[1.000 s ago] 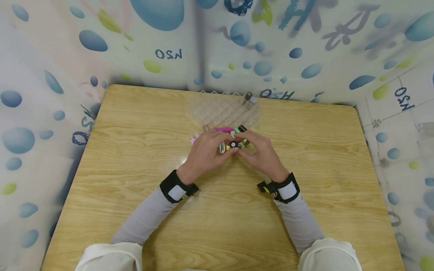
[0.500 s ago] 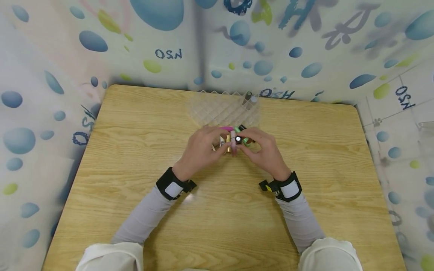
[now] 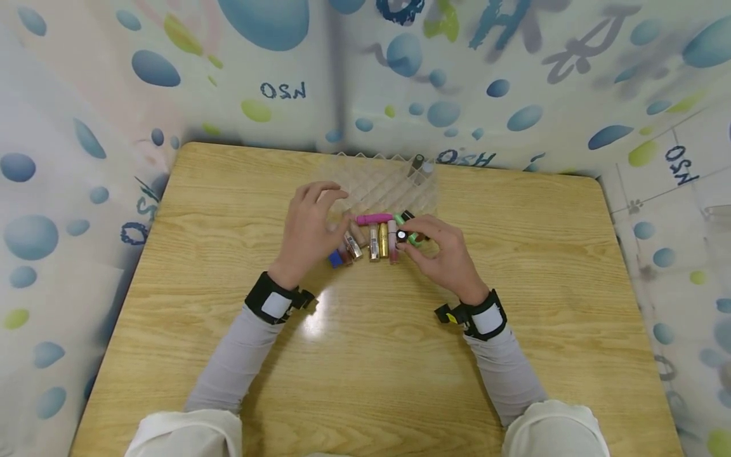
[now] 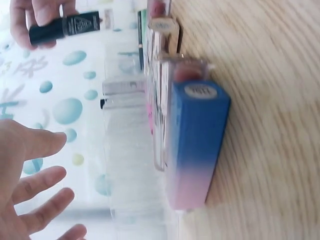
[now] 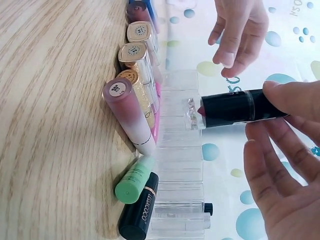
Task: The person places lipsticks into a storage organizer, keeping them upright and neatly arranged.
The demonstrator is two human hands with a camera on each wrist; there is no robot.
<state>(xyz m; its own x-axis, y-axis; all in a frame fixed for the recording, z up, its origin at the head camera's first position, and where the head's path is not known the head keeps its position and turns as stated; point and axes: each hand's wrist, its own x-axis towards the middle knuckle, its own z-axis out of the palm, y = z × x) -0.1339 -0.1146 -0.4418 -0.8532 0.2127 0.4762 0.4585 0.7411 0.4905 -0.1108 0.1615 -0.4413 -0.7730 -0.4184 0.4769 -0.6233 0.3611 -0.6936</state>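
My right hand (image 3: 444, 254) pinches a black lipstick (image 5: 230, 109) between thumb and fingers, above the row of cosmetics. Its clear end points away from the palm, and a dark red tip shows beside that end. With fingers spread, my left hand (image 3: 305, 231) hovers over the row's left end, holding nothing. Below lie a blue-and-pink box (image 4: 200, 135), silver-sided lipsticks (image 3: 374, 243), a gold tube (image 3: 384, 241), a pink-and-white lip gloss tube (image 5: 129, 112) and a magenta tube (image 3: 374, 218). A green tube (image 5: 134, 181) and another black lipstick (image 5: 139, 212) lie to the right.
Behind the row stands a clear organizer (image 3: 365, 184) with diamond-shaped compartments. Two tubes (image 3: 419, 167) stand in its back right corner. The wooden table (image 3: 365, 368) meets a patterned wall covering (image 3: 297, 120) at the back.
My left hand has left the spot beside the right hand and moved left, its fingers opening and uncovering the row. My right hand has shifted slightly right, still holding the black lipstick.
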